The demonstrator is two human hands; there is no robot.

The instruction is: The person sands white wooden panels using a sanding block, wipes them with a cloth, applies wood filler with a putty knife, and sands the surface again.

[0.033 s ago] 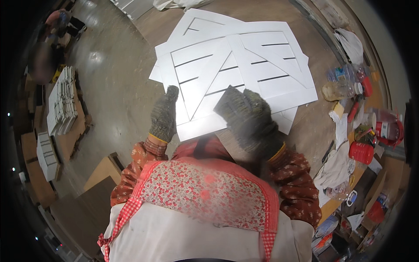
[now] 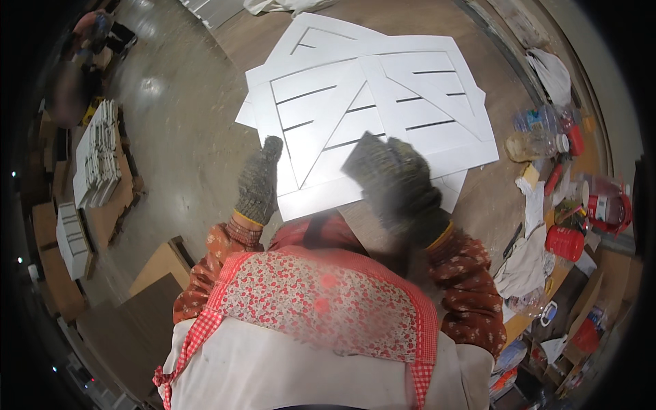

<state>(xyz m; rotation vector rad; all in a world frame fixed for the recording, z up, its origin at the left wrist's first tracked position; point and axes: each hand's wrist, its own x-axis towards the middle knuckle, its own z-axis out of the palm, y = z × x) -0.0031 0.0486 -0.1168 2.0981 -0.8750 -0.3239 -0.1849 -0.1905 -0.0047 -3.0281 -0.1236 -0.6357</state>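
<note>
Here's the white panel point(image 2: 386, 119), upper centre of the frame, lying askew over other white panels point(image 2: 328, 44). Its face is smooth and bright, cut with short dark slots, with thin slanting lines crossing between them. My gloved right hand point(image 2: 403, 181) is over its lower edge, fingers curled around a dark flat pad point(image 2: 361, 152). At the panel's left edge, my gloved left hand point(image 2: 258, 181) holds its fingers together; whether they grip, I can't tell.

Overlapping white dark-lined panels point(image 2: 380, 89) lie on a brown worktop point(image 2: 417, 19).
</note>
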